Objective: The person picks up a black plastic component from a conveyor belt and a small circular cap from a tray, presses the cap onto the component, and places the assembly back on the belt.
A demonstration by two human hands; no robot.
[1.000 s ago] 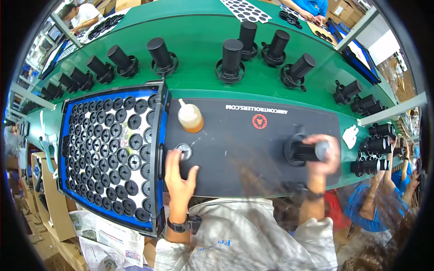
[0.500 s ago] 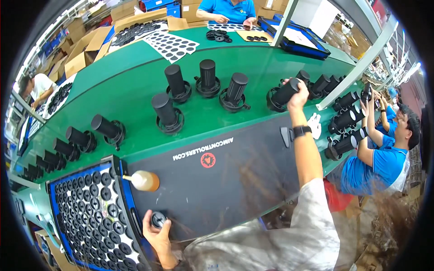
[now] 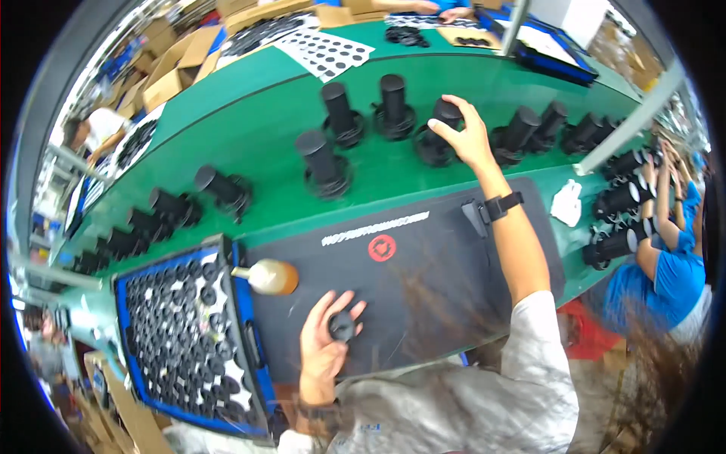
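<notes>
In my left hand [image 3: 321,352], above the near part of the dark mat, a small black round disc [image 3: 342,326] is pinched between the fingers. My right hand [image 3: 467,135] reaches over the green bench, its thumb and fingers around the top of a black cylinder [image 3: 445,113] on a ring-like base. To its left stand similar upright black cylinders [image 3: 324,163]; another cylinder [image 3: 520,127] is just to its right. Beside my left hand, a blue-edged tray [image 3: 246,321] holds rows of black round discs on white sheets.
A squeeze bottle [image 3: 274,278] with amber liquid lies on the mat [image 3: 439,287]. White gloves or cloth [image 3: 566,203] rest right of the mat. A metal post [image 3: 631,121] rises at the right. Co-workers in blue [image 3: 650,287] sit at the right and across the bench.
My right hand has left one cylinder and moved to its left-hand neighbour. My left hand, with the disc, has moved up and right, farther over the mat. The view has shifted.
</notes>
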